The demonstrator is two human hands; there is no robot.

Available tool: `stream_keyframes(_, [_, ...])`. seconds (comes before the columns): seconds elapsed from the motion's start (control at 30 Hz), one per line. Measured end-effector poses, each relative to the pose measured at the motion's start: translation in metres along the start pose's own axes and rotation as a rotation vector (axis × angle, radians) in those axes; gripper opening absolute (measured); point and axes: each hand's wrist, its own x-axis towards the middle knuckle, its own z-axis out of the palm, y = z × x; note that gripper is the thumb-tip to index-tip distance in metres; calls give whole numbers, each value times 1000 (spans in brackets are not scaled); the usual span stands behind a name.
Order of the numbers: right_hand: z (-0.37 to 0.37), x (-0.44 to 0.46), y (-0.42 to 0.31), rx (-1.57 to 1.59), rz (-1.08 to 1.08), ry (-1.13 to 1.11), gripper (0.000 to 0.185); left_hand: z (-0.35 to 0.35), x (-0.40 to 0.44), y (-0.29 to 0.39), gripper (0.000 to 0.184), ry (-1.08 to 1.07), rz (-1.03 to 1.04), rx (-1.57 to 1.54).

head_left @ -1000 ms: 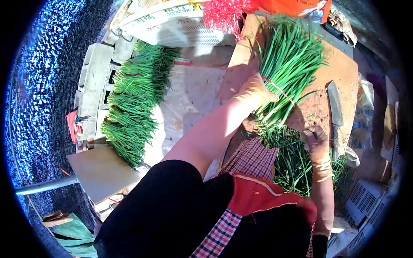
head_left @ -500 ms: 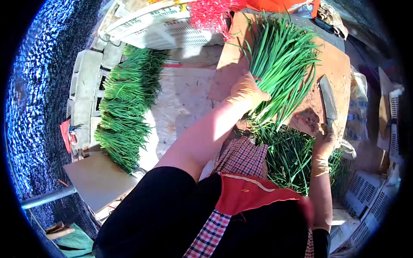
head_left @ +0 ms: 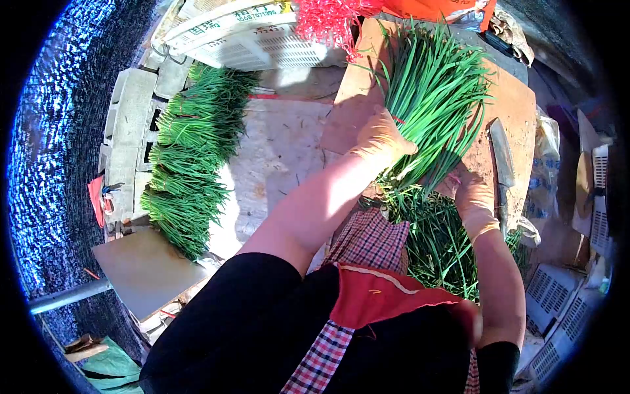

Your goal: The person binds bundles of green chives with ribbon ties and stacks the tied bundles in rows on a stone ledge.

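Green chive bunch (head_left: 436, 108) lies on the brown board (head_left: 515, 98), far right. Left hand (head_left: 384, 141) is closed around its stem end (red tie (head_left: 399, 120) just beyond). Right hand (head_left: 474, 196) is at the board's near edge, fingers shadowed; can't tell how open, or if holding anything. Knife (head_left: 503, 157) lies just right of it. More chives (head_left: 193, 141) line the left.
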Motion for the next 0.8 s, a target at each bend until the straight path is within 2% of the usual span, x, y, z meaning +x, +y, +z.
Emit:
stream_keyframes(0.07, [-17,-8,-8,42,21,-52,19,-1,-1,1,111,-22,-20,5])
stream_keyframes(0.13, [-24,-6,-9,158,-42,-78,24,-2,-4,1,77,32,30,-77])
stream_keyframes(0.17, [-32,-4,-9,625,68,-236,26,-2,-4,2,77,34,27,-78])
stream_keyframes(0.2, [-34,-1,-10,625,64,-236,26,-6,-7,6,77,18,-8,-54])
stream_keyframes(0.27, [-36,4,-11,1117,81,-464,25,-8,-8,6,77,3,-44,-29])
stream_keyframes(0.3, [-34,7,-9,1215,-44,-478,26,-8,-7,5,78,5,-31,-37])
stream_keyframes(0.33, [-31,7,-8,1216,-45,-477,26,-7,-7,5,78,7,-19,-46])
stream_keyframes(0.4, [-31,6,-9,1585,-90,-531,30,-7,-6,7,79,19,-30,-30])
stream_keyframes(0.47, [-30,9,-4,1572,-174,-616,34,-9,-5,9,114,-48,-68,22])
stream_keyframes(0.53, [-29,11,-7,1694,-178,-720,38,-6,-3,7,114,-37,-55,25])
stream_keyframes(0.6, [-32,11,-11,1758,-160,-759,38,-3,-6,5,79,31,-17,-31])
stream_keyframes(0.67, [-41,8,-12,1598,-184,-758,39,-4,-7,5,78,17,-30,-50])
stream_keyframes(0.73, [-38,6,-18,1430,-276,-554,31,-4,-9,6,79,59,-19,-14])
stream_keyframes(0.77, [-37,3,-24,1530,-280,-527,29,-6,-8,8,80,16,-33,0])
stream_keyframes(0.8, [-41,1,-33,1629,-283,-501,27,-7,-6,6,104,-22,-5,38])
